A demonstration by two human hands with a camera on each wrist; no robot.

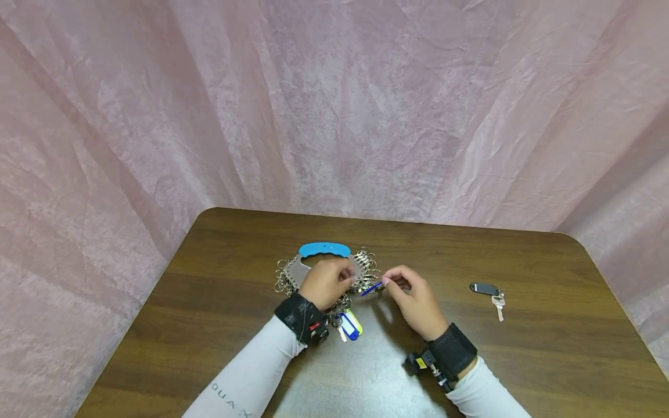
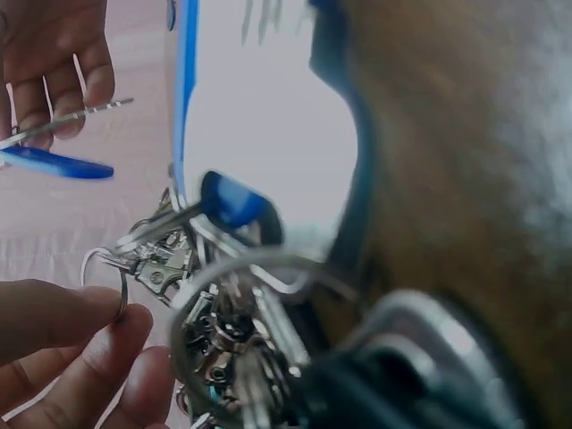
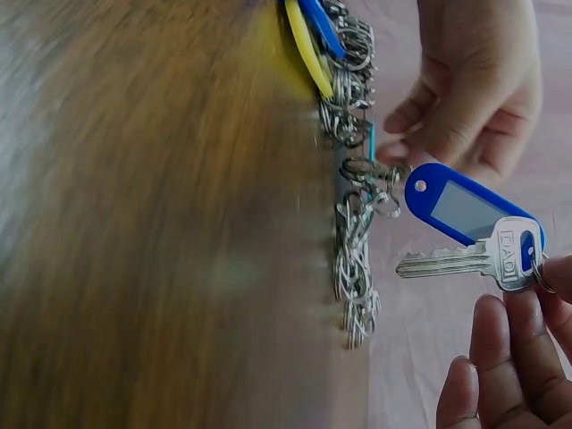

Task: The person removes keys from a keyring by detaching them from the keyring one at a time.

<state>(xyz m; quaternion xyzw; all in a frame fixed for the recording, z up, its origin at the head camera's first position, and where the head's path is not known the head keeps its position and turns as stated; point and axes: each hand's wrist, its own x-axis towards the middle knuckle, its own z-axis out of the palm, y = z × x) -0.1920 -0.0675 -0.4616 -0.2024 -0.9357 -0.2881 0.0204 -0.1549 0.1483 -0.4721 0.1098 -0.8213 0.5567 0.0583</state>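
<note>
On the table lies a metal key holder plate with a blue handle (image 1: 324, 249), edged with many metal rings and clasps (image 1: 367, 264). My left hand (image 1: 325, 284) is over its front right part, thumb and fingers pinching a small metal ring (image 2: 123, 288) on a clasp. To the right, my right hand (image 1: 415, 302) pinches a key ring (image 3: 537, 268) that carries a silver key (image 3: 451, 262) and a blue key tag (image 3: 458, 211). The free end of this tag points toward the clasps near my left fingers.
A blue-framed tag (image 1: 349, 328), a yellow-green tag (image 1: 357, 324) and a key (image 1: 342, 333) hang from the holder's front. Far right on the wooden table (image 1: 219, 255) lie a dark tag (image 1: 484, 288) and a silver key (image 1: 499, 306). Pink curtains (image 1: 340, 116) surround the table.
</note>
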